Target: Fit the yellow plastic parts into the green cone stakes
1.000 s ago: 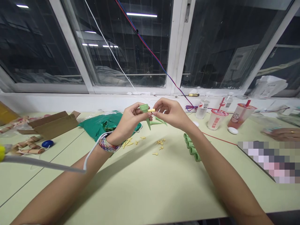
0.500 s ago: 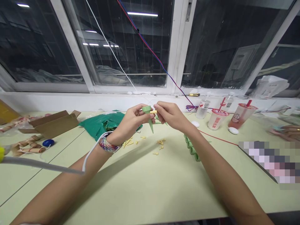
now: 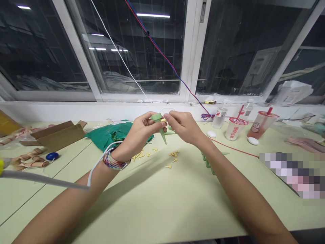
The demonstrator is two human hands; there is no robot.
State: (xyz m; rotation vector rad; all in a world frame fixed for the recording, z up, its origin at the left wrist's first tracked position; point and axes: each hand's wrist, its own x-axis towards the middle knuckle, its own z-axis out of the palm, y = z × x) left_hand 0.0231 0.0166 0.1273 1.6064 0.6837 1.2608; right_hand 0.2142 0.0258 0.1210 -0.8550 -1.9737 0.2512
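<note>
My left hand (image 3: 142, 130) is closed around a green cone-shaped plastic spike (image 3: 159, 125), held point down above the table. My right hand (image 3: 181, 125) pinches a small yellow plastic peg (image 3: 164, 120) whose end sits in the side of the spike's wide top. Both hands meet in mid-air over the middle of the pale green table (image 3: 157, 203). A beaded bracelet (image 3: 113, 162) and a white cable are on my left wrist.
Loose yellow pegs (image 3: 172, 156) lie scattered under the hands. More green spikes (image 3: 207, 162) lie by my right forearm, mostly hidden. A green bag (image 3: 111, 134), a cardboard box (image 3: 57, 134), a blue cap (image 3: 52, 156) and drink cups (image 3: 235, 128) stand around.
The yellow peg has gone further into the green spike's top as my right hand closed in toward the left. Both hands have stayed at about the same height over the table.
</note>
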